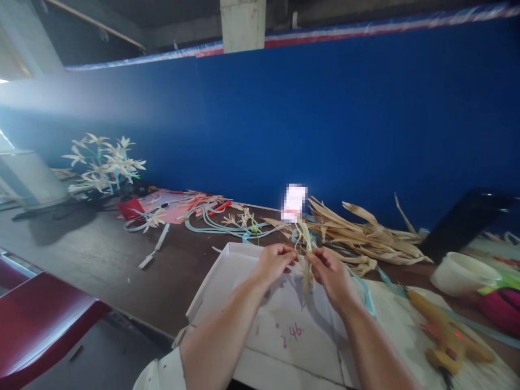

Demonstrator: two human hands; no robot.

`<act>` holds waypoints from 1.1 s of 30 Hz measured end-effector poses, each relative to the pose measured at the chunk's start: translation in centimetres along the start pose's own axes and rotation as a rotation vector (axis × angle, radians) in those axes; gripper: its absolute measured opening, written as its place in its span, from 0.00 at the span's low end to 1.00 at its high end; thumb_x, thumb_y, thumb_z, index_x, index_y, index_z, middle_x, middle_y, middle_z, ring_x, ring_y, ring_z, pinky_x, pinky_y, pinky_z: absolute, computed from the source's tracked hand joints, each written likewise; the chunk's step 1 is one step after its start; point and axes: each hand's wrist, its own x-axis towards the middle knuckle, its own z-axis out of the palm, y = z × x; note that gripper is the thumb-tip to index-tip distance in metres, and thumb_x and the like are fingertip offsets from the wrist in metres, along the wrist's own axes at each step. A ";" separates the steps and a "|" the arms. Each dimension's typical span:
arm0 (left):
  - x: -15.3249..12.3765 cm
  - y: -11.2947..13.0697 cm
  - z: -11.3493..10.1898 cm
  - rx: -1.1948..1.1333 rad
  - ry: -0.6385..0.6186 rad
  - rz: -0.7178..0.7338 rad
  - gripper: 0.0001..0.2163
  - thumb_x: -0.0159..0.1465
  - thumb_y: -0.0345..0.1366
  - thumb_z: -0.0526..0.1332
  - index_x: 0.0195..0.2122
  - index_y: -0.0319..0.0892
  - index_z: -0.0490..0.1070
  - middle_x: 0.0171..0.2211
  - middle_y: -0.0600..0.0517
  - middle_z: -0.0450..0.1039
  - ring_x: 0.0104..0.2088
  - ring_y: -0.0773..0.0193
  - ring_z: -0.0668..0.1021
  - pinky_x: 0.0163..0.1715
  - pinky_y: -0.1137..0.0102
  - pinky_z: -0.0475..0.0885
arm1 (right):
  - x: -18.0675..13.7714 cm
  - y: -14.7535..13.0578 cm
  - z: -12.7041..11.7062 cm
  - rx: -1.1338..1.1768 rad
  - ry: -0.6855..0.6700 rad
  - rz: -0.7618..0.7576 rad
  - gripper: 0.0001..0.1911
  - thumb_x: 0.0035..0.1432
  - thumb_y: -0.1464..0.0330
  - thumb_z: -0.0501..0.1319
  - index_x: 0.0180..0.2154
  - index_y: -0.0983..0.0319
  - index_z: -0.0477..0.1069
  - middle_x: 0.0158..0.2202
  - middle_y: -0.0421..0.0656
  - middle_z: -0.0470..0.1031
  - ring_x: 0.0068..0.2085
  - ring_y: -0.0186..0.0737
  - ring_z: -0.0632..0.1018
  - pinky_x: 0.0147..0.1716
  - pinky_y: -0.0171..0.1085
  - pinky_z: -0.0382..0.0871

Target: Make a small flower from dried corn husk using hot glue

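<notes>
You pinch a dry husk strip [305, 254] between both hands, left hand [274, 263] and right hand [331, 273] closed on it, holding it above the white tray [227, 271] so scraps fall inside.

Dry papery husk strips [305, 244], matt white cardboard box [244, 281], dark wood table [101, 254]

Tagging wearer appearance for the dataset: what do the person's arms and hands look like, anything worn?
Both forearms are bare. The left hand and right hand wear no gloves; no rings, watch or bracelet show. A bit of white fabric with small dark specks shows near the left elbow, probably a rolled-up sleeve or the shirt's edge. No markings visible.
</notes>
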 end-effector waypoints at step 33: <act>-0.3 -0.9 0.0 0.238 -0.105 0.124 0.09 0.55 0.38 0.61 0.32 0.38 0.73 0.25 0.52 0.72 0.24 0.69 0.72 0.21 0.76 0.67 | -0.6 -1.5 -0.3 -0.349 -0.034 -0.038 0.17 0.48 0.54 0.61 0.30 0.61 0.75 0.24 0.40 0.72 0.25 0.37 0.71 0.23 0.33 0.59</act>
